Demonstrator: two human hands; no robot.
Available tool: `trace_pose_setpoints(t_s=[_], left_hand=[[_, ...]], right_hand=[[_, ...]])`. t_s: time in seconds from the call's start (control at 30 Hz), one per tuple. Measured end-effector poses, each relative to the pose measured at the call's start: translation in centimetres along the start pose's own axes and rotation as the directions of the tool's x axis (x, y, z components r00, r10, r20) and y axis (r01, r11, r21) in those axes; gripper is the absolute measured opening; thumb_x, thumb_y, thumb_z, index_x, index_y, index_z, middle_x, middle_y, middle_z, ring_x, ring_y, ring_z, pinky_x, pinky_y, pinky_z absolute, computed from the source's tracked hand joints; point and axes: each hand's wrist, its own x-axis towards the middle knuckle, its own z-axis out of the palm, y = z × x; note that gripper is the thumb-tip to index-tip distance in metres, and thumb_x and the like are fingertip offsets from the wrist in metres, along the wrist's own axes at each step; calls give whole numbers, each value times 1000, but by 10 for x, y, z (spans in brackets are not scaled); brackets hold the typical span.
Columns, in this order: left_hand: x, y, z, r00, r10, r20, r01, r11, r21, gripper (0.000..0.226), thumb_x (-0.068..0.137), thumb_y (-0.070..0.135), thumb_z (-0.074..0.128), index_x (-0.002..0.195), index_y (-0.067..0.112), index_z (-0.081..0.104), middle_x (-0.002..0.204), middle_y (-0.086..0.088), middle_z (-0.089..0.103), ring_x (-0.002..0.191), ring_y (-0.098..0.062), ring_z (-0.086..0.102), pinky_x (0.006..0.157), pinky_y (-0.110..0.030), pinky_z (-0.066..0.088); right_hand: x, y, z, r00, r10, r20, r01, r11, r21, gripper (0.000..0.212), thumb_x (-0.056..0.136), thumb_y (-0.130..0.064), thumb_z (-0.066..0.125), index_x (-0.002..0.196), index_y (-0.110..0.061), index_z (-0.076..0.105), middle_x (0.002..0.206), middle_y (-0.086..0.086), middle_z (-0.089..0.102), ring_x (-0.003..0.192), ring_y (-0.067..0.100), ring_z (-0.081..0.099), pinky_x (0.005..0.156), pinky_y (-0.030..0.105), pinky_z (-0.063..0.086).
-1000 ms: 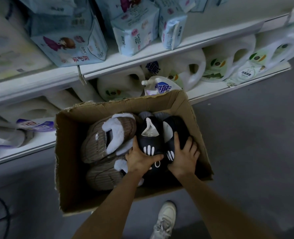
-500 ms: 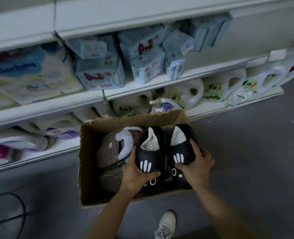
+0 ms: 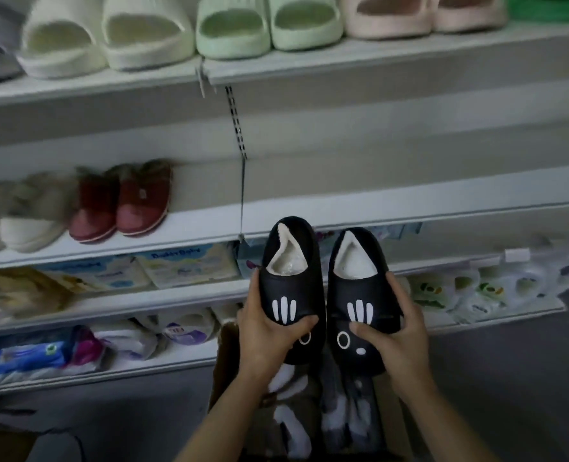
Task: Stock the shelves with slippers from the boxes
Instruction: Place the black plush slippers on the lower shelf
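Carry step: left hand (image 3: 269, 331) grips one black slipper (image 3: 291, 288), right hand (image 3: 393, 331) the other (image 3: 359, 295). Next, probably the bare shelf (image 3: 376, 211) just above them.

We see bare board on the middle shelf (image 3: 409, 208) to the right of the red slippers (image 3: 123, 205), running to the frame's right edge; the gap above it, up to the top shelf (image 3: 376, 58), is open. Left of that stretch the red slippers and the pale slippers (image 3: 26, 215) fill the board. The top shelf is packed edge to edge with slides (image 3: 183, 31). A slotted upright (image 3: 236, 125) and a thin hanging rod (image 3: 242, 201) stand at the middle, in front of the back wall. Our hands (image 3: 269, 331) each hold a black slipper (image 3: 291, 288) just below the middle shelf's front lip, above the box (image 3: 223, 361).
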Motion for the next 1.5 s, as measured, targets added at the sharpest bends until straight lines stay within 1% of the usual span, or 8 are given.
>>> trace_pose_setpoints(t_s=[0.1, 0.2, 0.3, 0.7, 0.97, 1.07, 1.23, 1.5], left_hand=[[26, 32, -28, 995, 37, -90, -35, 999, 22, 117, 43, 50, 92, 145, 43, 34, 125, 16, 63, 113, -7, 62, 94, -42, 55], [56, 49, -57, 989, 34, -144, -28, 999, 44, 107, 40, 54, 91, 131, 56, 35, 113, 21, 65, 103, -10, 66, 79, -46, 60], [91, 57, -85, 985, 16, -170, -3, 997, 76, 98, 38, 57, 89, 120, 59, 36, 105, 26, 64, 103, -14, 66, 84, -47, 58], [238, 27, -135, 972, -105, -211, 148, 969, 198, 121, 31, 74, 84, 135, 46, 28, 115, 2, 66, 112, -29, 58, 81, -48, 59], [277, 9, -142, 971, -137, -198, 180, 959, 220, 104, 42, 77, 74, 132, 39, 40, 113, 0, 69, 112, -27, 62, 101, -46, 49], [272, 8, -140, 976, -63, -208, 114, 963, 242, 98, 53, 77, 72, 137, 36, 44, 123, -3, 66, 116, -25, 60, 101, -44, 50], [247, 10, -123, 954, 109, -279, 12, 918, 397, 94, 75, 61, 73, 151, 20, 36, 157, -12, 31, 139, -33, 32, 114, -44, 31], [249, 8, -113, 905, 181, -384, 18, 888, 459, 90, 75, 61, 66, 145, 8, 44, 143, -19, 44, 121, -40, 46, 103, -49, 42]], right_hand=[[21, -41, 26, 996, -59, 69, 54, 997, 61, 99, 58, 1, 88, 134, -51, 49, 136, -2, 50, 119, 12, 56, 98, 45, 52], [45, -73, 59, 990, -76, 120, 66, 994, 87, 99, 57, -5, 89, 132, -55, 48, 136, -3, 49, 119, 14, 55, 98, 45, 51], [69, -91, 98, 987, -76, 139, 64, 994, 89, 98, 52, -13, 89, 131, -55, 48, 135, -2, 50, 120, 16, 54, 99, 47, 50], [178, -89, 234, 983, -22, 183, 10, 998, 65, 106, 29, -35, 88, 126, -58, 51, 127, 1, 58, 109, 18, 63, 92, 42, 55], [207, -90, 260, 978, 2, 208, -15, 998, 60, 80, 47, -29, 89, 121, -45, 62, 119, -6, 66, 106, 13, 66, 94, 41, 55], [201, -88, 258, 977, -29, 209, 23, 999, 33, 66, 66, -26, 85, 126, -38, 61, 124, -7, 65, 115, 13, 61, 101, 38, 49], [173, -88, 260, 958, -178, 227, 255, 891, -376, 93, 58, -73, 64, 144, -44, 39, 148, 0, 37, 138, 22, 27, 111, 32, 28], [173, -92, 273, 966, -178, 185, 237, 897, -373, 96, 67, -43, 83, 148, -41, 30, 154, 5, 25, 142, 20, 16, 105, 18, 17]])
